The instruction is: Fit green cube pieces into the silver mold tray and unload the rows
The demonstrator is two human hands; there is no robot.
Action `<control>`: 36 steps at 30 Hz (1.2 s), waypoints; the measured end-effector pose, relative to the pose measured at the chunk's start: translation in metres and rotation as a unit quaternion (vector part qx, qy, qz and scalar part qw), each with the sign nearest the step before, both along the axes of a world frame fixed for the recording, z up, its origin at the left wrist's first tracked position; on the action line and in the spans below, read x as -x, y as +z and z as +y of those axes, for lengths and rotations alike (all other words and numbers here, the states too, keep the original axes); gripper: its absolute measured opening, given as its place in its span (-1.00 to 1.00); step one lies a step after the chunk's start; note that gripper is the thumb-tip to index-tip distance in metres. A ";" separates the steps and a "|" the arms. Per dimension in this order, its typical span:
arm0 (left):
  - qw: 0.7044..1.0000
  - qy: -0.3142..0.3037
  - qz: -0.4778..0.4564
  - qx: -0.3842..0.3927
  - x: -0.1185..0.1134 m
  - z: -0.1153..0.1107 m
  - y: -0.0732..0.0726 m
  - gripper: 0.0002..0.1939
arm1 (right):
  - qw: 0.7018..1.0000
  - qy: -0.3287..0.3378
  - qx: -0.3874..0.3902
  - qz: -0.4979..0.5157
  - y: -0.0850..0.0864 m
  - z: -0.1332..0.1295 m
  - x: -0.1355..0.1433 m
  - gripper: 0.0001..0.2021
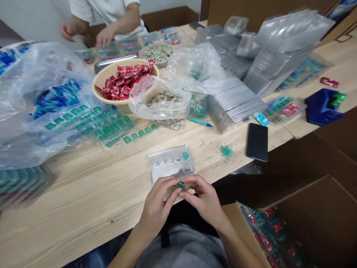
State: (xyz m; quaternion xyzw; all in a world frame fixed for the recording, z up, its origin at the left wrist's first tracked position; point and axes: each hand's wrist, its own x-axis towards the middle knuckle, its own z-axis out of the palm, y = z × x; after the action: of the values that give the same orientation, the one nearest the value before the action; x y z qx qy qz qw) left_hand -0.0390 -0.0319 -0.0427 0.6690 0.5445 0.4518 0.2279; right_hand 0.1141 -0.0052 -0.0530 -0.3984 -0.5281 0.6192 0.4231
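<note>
A small dark green piece [180, 185] is pinched between the fingertips of both hands near the table's front edge. My left hand [160, 201] grips it from the left, and my right hand [202, 197] from the right. Just beyond them lies a clear plastic tray [167, 169] with small compartments. One green piece [185, 155] sits in its upper right compartment. To the right is a little heap of green scraps [226, 150], and farther right a black phone [257, 142]. Several green pieces in a clear strip [141, 133] lie behind the tray.
Beyond stand a bowl [97, 83] of red packets, a plastic bag [136, 98] of small pieces, a blue pen [200, 122] and stacked clear trays [234, 104]. A blue tape dispenser [320, 108] is at right, an open carton [301, 197] below. Another person's hands [106, 36] work across the table.
</note>
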 end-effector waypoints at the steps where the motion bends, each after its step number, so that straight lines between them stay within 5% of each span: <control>1: 1.000 -0.009 0.023 -0.009 0.000 0.001 0.001 -0.84 | 1.000 0.005 0.005 -0.005 0.000 0.000 0.000 -0.79; 5: 0.987 -0.043 0.136 -0.070 0.004 0.004 0.004 -0.85 | 0.999 0.012 -0.016 -0.038 -0.001 -0.002 -0.004 -0.78; 10: 0.930 -0.058 0.312 -0.183 0.006 0.012 -0.003 -0.85 | 0.994 -0.025 -0.059 -0.087 -0.001 -0.003 -0.005 -0.78; 14: 0.899 -0.056 0.363 -0.237 0.004 0.023 -0.005 -0.87 | 0.981 -0.060 -0.130 -0.128 -0.001 0.003 -0.005 -0.75; 20: 0.931 -0.078 0.308 -0.179 -0.003 0.018 -0.003 -0.89 | 0.953 -0.053 -0.242 -0.175 -0.004 -0.003 -0.010 -0.67; 24: 0.946 -0.019 0.287 -0.148 -0.007 0.009 -0.007 -0.85 | 0.941 -0.035 -0.267 -0.204 -0.007 -0.009 -0.008 -0.64; 27: 0.953 0.022 0.269 -0.136 -0.008 0.005 -0.010 -0.85 | 0.965 0.004 -0.215 -0.151 -0.005 -0.006 -0.008 -0.66; 30: 0.962 0.020 0.244 -0.120 -0.005 0.001 -0.010 -0.88 | 0.994 0.048 -0.080 -0.062 -0.002 0.002 -0.010 -0.81; 36: 0.997 0.019 0.075 -0.024 0.005 -0.001 -0.009 -0.95 | 0.994 0.062 0.078 0.047 0.001 0.017 -0.003 -0.94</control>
State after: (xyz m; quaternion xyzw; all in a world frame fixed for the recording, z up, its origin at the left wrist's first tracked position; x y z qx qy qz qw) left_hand -0.0445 -0.0325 -0.0512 0.6958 0.5613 0.4178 0.1619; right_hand 0.1170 0.0123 -0.0522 -0.3673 -0.4811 0.7015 0.3762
